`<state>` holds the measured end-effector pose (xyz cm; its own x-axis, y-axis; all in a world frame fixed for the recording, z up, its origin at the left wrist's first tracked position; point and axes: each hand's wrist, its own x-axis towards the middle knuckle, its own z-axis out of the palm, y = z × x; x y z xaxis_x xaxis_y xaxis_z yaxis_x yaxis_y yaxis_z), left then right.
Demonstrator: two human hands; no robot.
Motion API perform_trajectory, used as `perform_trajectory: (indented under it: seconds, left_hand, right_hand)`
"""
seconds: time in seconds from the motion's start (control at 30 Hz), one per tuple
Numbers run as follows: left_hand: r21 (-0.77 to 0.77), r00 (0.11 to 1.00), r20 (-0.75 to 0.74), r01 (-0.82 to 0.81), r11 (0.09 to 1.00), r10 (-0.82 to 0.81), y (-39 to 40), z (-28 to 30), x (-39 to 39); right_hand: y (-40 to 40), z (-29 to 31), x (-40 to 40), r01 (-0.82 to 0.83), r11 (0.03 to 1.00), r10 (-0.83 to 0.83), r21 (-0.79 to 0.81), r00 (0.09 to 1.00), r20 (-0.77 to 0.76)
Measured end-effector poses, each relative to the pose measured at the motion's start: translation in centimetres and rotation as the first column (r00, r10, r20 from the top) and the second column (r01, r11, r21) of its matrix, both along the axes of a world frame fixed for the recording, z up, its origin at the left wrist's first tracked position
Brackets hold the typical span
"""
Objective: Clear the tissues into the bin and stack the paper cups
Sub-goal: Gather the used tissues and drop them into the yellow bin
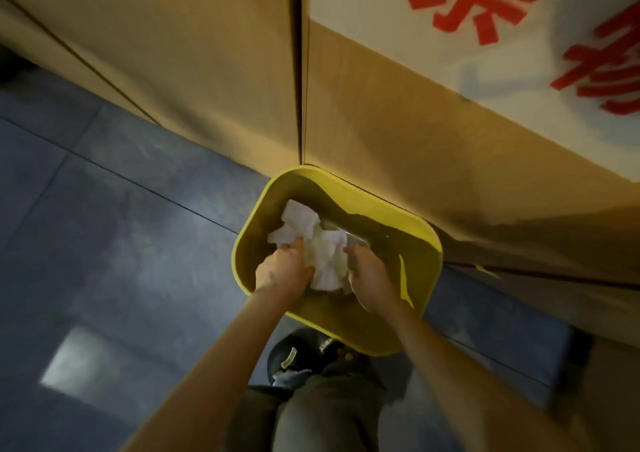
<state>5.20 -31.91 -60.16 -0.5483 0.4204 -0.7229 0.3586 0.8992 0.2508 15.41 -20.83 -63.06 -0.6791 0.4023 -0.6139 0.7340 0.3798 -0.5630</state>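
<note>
Beside cardboard boxes [214,71], left hand [282,271] and right hand [369,275] clutch crumpled tissues [322,247] inside yellow bin [422,230].

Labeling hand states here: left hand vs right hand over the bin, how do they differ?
The left hand sits at the near-left side of the yellow bin; the right hand sits nearer its middle. The left hand's fingers curl against the crumpled tissues on their left side; the right hand presses them from the right. Whether either hand is fully closed on them is unclear. Both are bare, over the bin's opening and touching the same wad.
</note>
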Motion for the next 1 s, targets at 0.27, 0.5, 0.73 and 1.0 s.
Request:
perform_trajectory:
  seconds: [0.27,0.5,0.73,1.0]
  left_hand:
    - [0.055,0.999,0.008,-0.040,0.998,0.039,-0.6,6.0,-0.1]
    - [0.158,0.998,-0.070,0.013,0.987,-0.002,0.0,20.6,0.7]
    - [0.317,0.978,-0.207,0.069,0.946,-0.002,3.2,37.1,0.7]
    - [0.657,0.939,-0.344,0.248,0.712,-0.010,11.0,47.9,1.7]
  right_hand:
    - [1.5,7.5,-0.6,0.071,0.997,-0.069,0.016,0.994,-0.082]
    - [2.0,23.0,-0.5,0.039,0.999,-0.038,0.005,0.992,-0.124]
    - [4.5,39.8,0.9,0.065,0.956,0.006,0.287,0.971,-0.240]
    - [10.6,52.8,3.6,0.446,0.872,-0.281,0.202,0.795,-0.538]
